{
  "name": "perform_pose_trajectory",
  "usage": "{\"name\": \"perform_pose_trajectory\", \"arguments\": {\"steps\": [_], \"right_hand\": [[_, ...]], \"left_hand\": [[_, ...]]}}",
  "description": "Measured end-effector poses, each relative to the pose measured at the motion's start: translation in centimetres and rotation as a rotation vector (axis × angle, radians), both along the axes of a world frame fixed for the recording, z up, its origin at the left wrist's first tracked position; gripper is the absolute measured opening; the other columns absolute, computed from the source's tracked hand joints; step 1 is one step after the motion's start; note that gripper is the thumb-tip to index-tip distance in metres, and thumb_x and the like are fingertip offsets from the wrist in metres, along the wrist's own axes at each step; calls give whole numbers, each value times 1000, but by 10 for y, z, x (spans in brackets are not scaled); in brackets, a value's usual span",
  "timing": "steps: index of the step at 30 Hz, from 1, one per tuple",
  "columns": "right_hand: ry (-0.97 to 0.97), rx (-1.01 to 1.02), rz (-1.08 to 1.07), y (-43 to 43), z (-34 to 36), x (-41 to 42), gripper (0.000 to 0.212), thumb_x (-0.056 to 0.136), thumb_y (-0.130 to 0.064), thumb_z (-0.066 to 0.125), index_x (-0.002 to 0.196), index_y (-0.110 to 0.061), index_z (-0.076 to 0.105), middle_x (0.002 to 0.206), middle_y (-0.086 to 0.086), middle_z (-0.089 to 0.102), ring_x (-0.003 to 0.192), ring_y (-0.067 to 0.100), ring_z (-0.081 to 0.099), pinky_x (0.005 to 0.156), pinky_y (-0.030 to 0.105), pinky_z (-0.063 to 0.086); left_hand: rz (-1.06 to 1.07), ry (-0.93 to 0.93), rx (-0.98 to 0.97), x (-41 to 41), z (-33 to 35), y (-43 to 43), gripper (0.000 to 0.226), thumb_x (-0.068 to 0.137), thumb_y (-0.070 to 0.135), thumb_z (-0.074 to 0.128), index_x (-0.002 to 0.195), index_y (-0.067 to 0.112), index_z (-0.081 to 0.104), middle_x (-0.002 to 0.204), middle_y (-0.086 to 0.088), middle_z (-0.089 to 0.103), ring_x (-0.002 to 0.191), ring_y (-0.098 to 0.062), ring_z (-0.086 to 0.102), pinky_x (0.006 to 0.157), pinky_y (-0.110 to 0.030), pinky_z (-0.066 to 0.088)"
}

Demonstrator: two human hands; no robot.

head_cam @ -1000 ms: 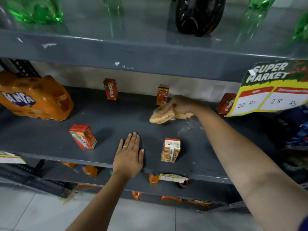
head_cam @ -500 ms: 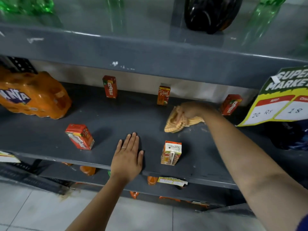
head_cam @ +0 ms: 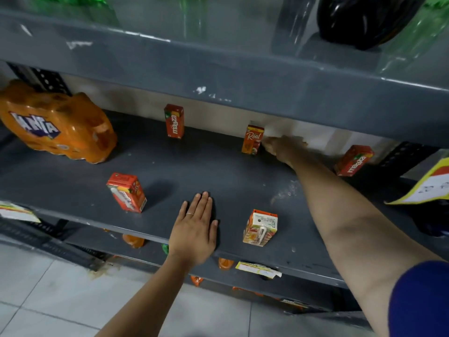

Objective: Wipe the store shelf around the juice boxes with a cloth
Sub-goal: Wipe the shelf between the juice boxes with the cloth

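The dark grey shelf [head_cam: 206, 171] carries several small juice boxes: a red Maaza box [head_cam: 174, 121] at the back, an orange Real box [head_cam: 252, 140] beside it, a tilted Maaza box [head_cam: 353, 160] at the back right, a red box [head_cam: 126, 192] at the front left and a white-topped box [head_cam: 260, 227] at the front. My right hand [head_cam: 283, 148] is blurred and pressed on the shelf against the back wall, just right of the Real box; the tan cloth is almost wholly hidden under it. My left hand [head_cam: 194, 229] lies flat, fingers apart, on the front edge.
An orange Fanta multipack [head_cam: 56, 122] fills the left end of the shelf. A yellow price sign [head_cam: 425, 188] hangs at the right. Green and dark bottles stand on the upper shelf [head_cam: 243, 76]. A dusty smear [head_cam: 284, 193] marks the shelf by my right forearm.
My right hand has slid with the cloth from the middle of the shelf back to the wall beside the Real box. My left hand has stayed flat in place.
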State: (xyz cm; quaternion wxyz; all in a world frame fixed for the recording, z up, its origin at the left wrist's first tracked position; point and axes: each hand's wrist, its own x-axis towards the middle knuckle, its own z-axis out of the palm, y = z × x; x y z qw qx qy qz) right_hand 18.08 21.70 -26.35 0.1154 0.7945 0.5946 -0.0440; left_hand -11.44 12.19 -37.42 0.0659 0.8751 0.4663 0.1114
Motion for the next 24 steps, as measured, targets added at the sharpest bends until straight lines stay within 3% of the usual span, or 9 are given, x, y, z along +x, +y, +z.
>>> {"name": "perform_pose_trajectory", "arguments": {"steps": [4,7,9,11,13,15,19,22,24], "right_hand": [[17,22,-12,-5,-10,-3,50,93,-8,47,142,-18,41,146,20,38,128,41,45,100,46,42],[155,2,-24,-5,-23,11,52,88,-11,47,136,-31,48,144,10,46,130,36,47,107,47,40],[252,-68,6,-17,-19,11,43,91,-16,45,133,-24,53,137,9,53,129,33,49,107,46,40],[352,-198,115,-33,0,-1,42,98,-8,37,137,-11,51,140,8,53,130,25,50,107,30,39],[386,-247,72,-39,15,-5,41,95,-2,41,133,-9,55,134,8,58,123,24,56,96,26,42],[372,-92,9,-40,34,-9,31,93,-14,50,121,-14,63,122,9,65,112,26,61,91,31,48],[527,59,83,-26,63,-38,26,93,-15,52,110,-32,64,94,-12,69,84,3,66,67,5,43],[319,109,113,10,42,-55,40,83,-39,52,115,-18,64,118,5,66,108,26,64,85,27,49],[275,-9,113,23,22,-59,48,79,-47,53,118,-21,65,123,4,65,111,27,62,95,38,50]], "left_hand": [[2,-4,0,0,-1,1,63,97,43,13,149,8,22,158,-6,17,147,-20,10,119,-40,5],[4,-4,-5,-1,-2,1,63,97,41,15,148,7,25,157,-7,21,146,-21,14,119,-43,11],[9,1,-3,0,-1,0,63,97,41,16,148,6,26,156,-8,23,146,-21,16,119,-42,12],[11,-1,-4,1,-1,1,62,97,41,17,148,7,27,156,-8,24,145,-22,17,119,-42,11],[9,4,-4,1,-2,1,62,97,41,17,148,7,25,157,-7,22,146,-21,15,119,-43,11],[9,3,0,1,-2,1,62,97,41,17,149,8,25,157,-7,21,146,-21,15,119,-42,10],[9,7,1,0,-3,1,62,97,41,16,149,8,23,158,-7,20,146,-20,13,119,-42,9],[9,6,4,0,-3,1,62,97,41,17,149,8,24,157,-7,21,146,-20,13,119,-42,10],[8,-3,5,0,-2,0,61,97,41,18,148,7,25,157,-7,22,146,-21,15,119,-42,11]]}}
